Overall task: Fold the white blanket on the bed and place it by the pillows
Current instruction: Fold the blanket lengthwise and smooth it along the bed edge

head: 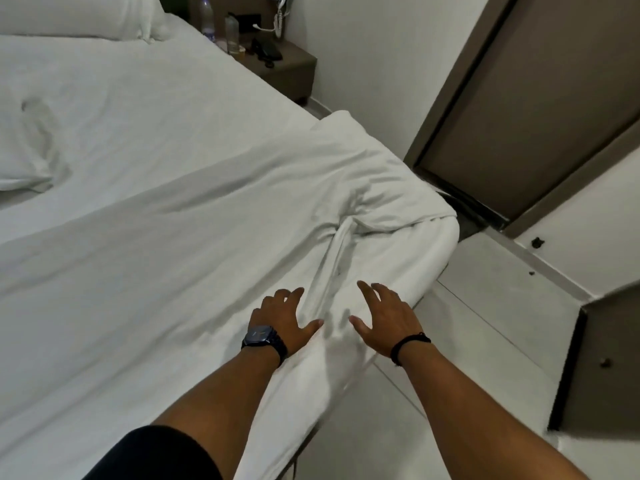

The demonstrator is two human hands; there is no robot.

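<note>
The blanket lies spread over the foot of the bed, bunched and creased at its near right corner. Left hand, watch on the wrist, rests flat with fingers spread on the blanket by the near edge. Right hand is spread just beside it, grasping nothing. Pillows sit at the far left corner, well apart.

Both open hands, left hand and right hand, hover over white blanket.
</note>
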